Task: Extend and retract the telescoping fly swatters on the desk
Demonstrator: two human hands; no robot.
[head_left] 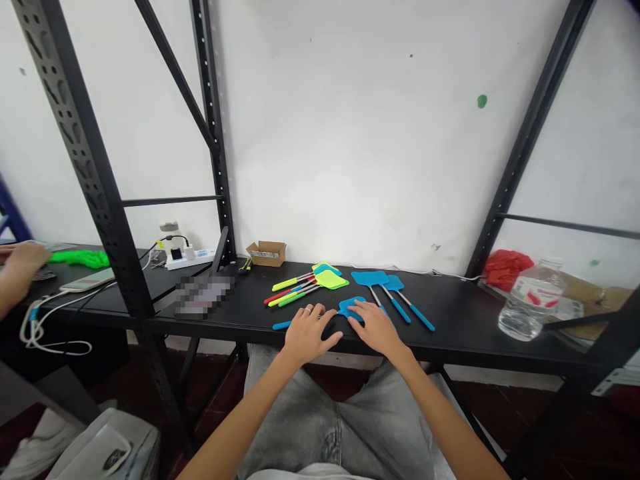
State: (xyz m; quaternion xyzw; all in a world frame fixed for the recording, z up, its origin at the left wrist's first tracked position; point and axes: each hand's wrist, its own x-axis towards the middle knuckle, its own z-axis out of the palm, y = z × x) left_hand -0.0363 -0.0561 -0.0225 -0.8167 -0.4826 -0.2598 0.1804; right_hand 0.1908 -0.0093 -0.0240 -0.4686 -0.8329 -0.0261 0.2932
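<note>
A blue fly swatter (353,307) lies flat along the table's front edge, its handle pointing left. My left hand (310,331) rests over its shaft, fingers stretched and thumb apart; part of the handle is hidden beneath. On the swatter's head lie the fingertips of my right hand (375,327), loosely spread and not wrapped round it. Behind my left hand, several swatters with yellow, green, red and blue handles fan out, a yellow-green swatter head (332,279) on top. Beyond my right hand are several blue swatters (369,278), handles towards me.
A small open cardboard box (267,254) stands by the wall. At the right are a clear water bottle (531,300) and a red plastic bag (507,269). Black rack posts flank the table (465,320). Another person's hand (23,263) shows far left, near a power strip (190,259) and cables.
</note>
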